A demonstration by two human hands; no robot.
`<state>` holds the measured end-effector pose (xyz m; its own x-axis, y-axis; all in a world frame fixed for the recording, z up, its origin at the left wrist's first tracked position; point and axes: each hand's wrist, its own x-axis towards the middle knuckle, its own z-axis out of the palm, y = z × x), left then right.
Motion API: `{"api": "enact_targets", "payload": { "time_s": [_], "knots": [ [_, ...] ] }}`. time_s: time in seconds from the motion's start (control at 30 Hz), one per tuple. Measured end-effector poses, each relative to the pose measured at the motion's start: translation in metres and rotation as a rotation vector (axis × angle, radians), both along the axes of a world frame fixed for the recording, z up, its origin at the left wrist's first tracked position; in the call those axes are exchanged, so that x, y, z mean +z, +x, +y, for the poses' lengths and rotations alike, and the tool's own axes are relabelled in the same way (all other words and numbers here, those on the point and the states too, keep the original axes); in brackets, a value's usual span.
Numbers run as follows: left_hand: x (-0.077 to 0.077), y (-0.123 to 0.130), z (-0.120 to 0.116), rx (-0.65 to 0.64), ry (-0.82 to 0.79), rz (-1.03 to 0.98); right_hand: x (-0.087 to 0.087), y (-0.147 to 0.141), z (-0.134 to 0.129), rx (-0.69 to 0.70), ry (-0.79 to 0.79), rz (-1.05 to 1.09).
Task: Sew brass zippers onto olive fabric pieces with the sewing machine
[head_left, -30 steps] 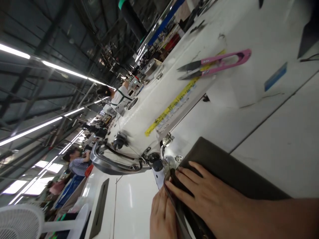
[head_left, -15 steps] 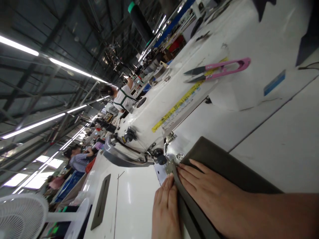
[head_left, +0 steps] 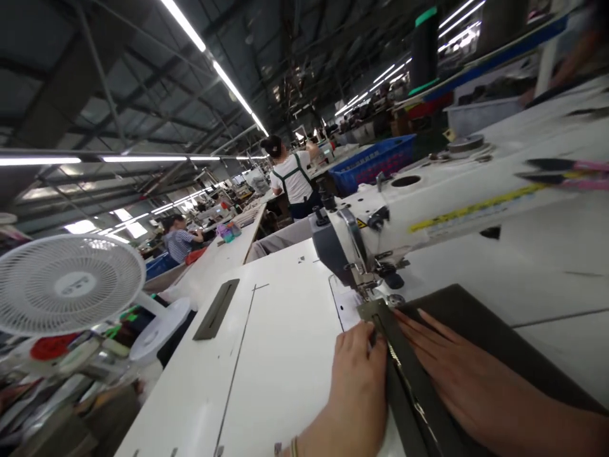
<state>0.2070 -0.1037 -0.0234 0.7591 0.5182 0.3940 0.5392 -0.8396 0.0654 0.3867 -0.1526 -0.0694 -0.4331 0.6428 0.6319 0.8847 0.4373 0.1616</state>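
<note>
A dark olive fabric strip (head_left: 413, 355) with a shiny line along its slit runs up to the needle area of a white sewing machine (head_left: 364, 254). My left hand (head_left: 359, 374) holds the strip's left edge, fingertips pinched together just below the presser foot. On the right, my right hand (head_left: 457, 368) lies flat with fingers stretched out, resting on the strip and on a wider dark olive piece (head_left: 499, 336). The top end of the strip sits close by the needle.
Another slitted olive piece (head_left: 217, 310) lies on the white table (head_left: 280, 355). A white fan (head_left: 71, 284) stands at the left. Pink-handled snips (head_left: 571, 174) rest on the machine arm. Beyond are a blue basket (head_left: 375, 162) and two seated or standing people.
The head view has swung left and levelled, bringing the fan and blue basket more into view. My left hand now bends more at the fingers; both hands remain at the fabric by the needle.
</note>
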Motion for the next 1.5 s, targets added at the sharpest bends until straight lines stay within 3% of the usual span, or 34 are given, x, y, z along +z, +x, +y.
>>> {"api": "enact_targets", "payload": {
  "time_s": [0.27, 0.47, 0.73, 0.97, 1.23, 1.5],
  "knots": [
    [-0.013, 0.003, 0.007, -0.041, 0.165, 0.026, 0.011, 0.002, 0.0, 0.021, 0.041, -0.073],
    [-0.01, 0.006, 0.007, -0.027, 0.159, 0.035, 0.018, 0.001, 0.002, 0.012, 0.1, -0.117],
    [0.0, 0.019, 0.027, -0.028, -0.011, 0.065, 0.018, 0.012, 0.025, 0.019, 0.066, -0.07],
    [-0.01, 0.022, 0.035, -0.052, 0.048, 0.018, 0.021, 0.016, 0.028, 0.049, 0.092, -0.058],
    [-0.008, 0.019, 0.034, -0.084, 0.115, -0.02, 0.007, 0.019, 0.026, 0.046, -0.087, -0.054],
    [-0.009, 0.02, 0.033, -0.079, 0.122, 0.013, 0.024, 0.015, 0.024, 0.047, 0.026, -0.087]
  ]
}}
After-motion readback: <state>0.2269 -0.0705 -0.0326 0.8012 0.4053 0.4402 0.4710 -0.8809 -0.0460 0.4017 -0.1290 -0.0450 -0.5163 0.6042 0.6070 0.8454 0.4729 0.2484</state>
